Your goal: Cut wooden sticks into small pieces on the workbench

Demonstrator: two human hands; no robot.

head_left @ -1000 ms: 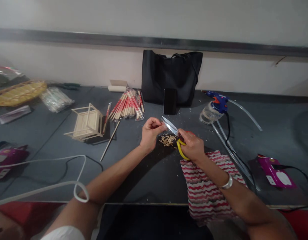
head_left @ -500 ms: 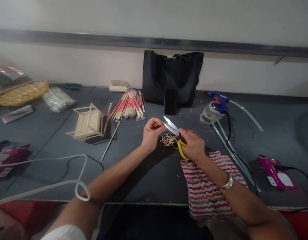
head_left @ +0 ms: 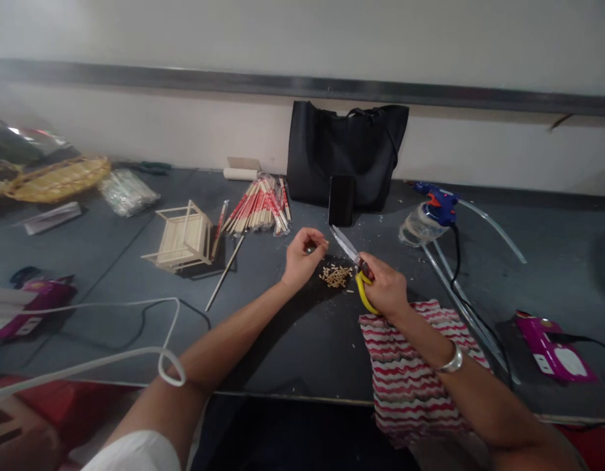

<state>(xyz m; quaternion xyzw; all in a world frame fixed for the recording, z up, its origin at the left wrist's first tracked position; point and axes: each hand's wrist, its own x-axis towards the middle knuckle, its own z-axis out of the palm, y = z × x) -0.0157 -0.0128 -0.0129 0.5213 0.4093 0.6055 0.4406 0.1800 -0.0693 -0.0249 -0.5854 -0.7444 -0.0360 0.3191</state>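
My right hand [head_left: 386,282] grips a pair of scissors [head_left: 346,244] with yellow handles. The blades now lie close together, pointing up and to the left. My left hand [head_left: 302,260] is closed in a pinch left of the blades, apart from them. A tiny pale tip shows at its fingertips, too small to name. Below and between both hands lies a small pile of short cut stick pieces [head_left: 336,276]. Under my right forearm, a red, white and grey wavy-striped cloth [head_left: 420,386] hangs over the table edge.
Left of my hands are a small stick-built chair-like frame [head_left: 183,237], a loose stick [head_left: 224,273] and wrapped chopsticks [head_left: 259,206]. A phone [head_left: 341,201] leans on a black bag [head_left: 348,147]. A blue glue gun [head_left: 437,204] rests on a clear jar; a white cable [head_left: 110,356] loops at left.
The scissor blades have come together and moved away from my left fingertips. My left hand has curled slightly tighter. The whole view has shifted a little.
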